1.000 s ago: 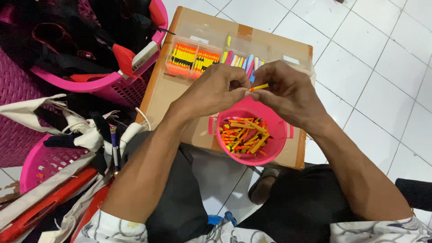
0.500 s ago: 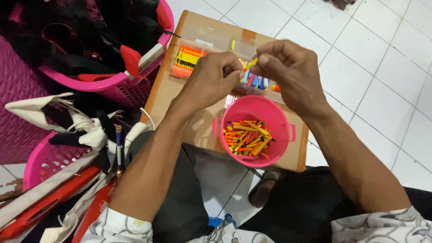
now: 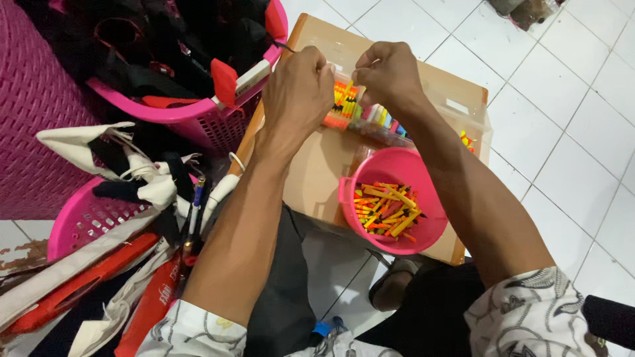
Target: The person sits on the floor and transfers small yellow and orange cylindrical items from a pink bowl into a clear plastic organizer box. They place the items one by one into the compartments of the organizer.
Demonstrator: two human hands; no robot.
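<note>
Lifted higher and farther up the box since half a second ago, both hands. Nearest, pink bowl (image 3: 395, 198) of orange and yellow sticks (image 3: 385, 211), on the cardboard box (image 3: 317, 165). Beyond, left hand (image 3: 299, 89) and right hand (image 3: 389, 74), each curled shut, fingertips pinched together; held thing too small to tell. Under them, clear tray (image 3: 456, 109) of coloured sticks. Leftward, pink basket (image 3: 198, 116) with dark cloth.

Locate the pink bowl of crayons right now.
In the head view, the pink bowl sits on the wooden board, lower right of centre, under the right forearm and just below the clear box of sorted crayons.
</note>
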